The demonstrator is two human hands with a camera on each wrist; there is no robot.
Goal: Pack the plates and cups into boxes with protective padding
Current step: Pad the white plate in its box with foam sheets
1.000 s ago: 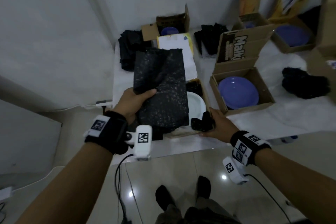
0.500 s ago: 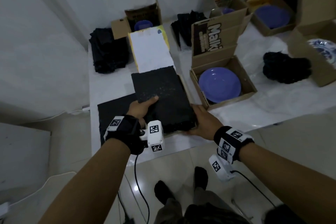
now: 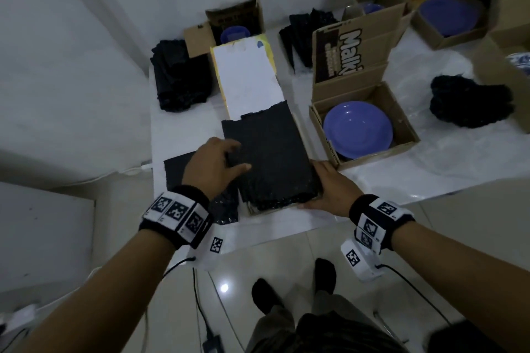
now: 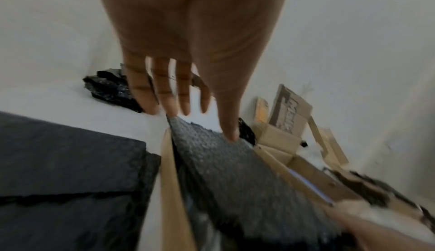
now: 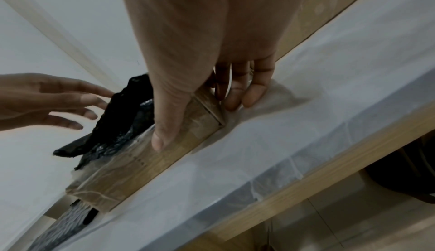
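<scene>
My left hand [image 3: 213, 167] hovers with its fingers straight and spread over the black foam sheet [image 3: 269, 157], the thumb reaching across the sheet's near left part; from the left wrist view the fingertips [image 4: 229, 134] sit at or just above the foam's far edge, and I cannot tell whether they touch it. That hand grasps nothing. The foam sheet lies across the top of the near cardboard box [image 3: 286, 206], covering its opening, with crumpled black padding showing at the box's near edge. My right hand [image 3: 329, 186] grasps the box's near right corner: in the right wrist view the thumb [image 5: 164, 124] presses flat on the front wall of the box [image 5: 146, 160] while the other fingers curl round the corner onto the side wall. The box stands on the white-covered table [image 3: 430, 163]. Another flat black foam sheet [image 3: 177, 169] lies on the table just left of the box, partly under my left wrist. To the right, close beside it, a second open box [image 3: 407, 137] holds a purple plate [image 3: 357, 129]. Behind my box its white lid flap [image 3: 246, 77] stands open. Black padding piles sit at the far left [image 3: 180, 77] and at the right [image 3: 470, 106] of the table
</scene>
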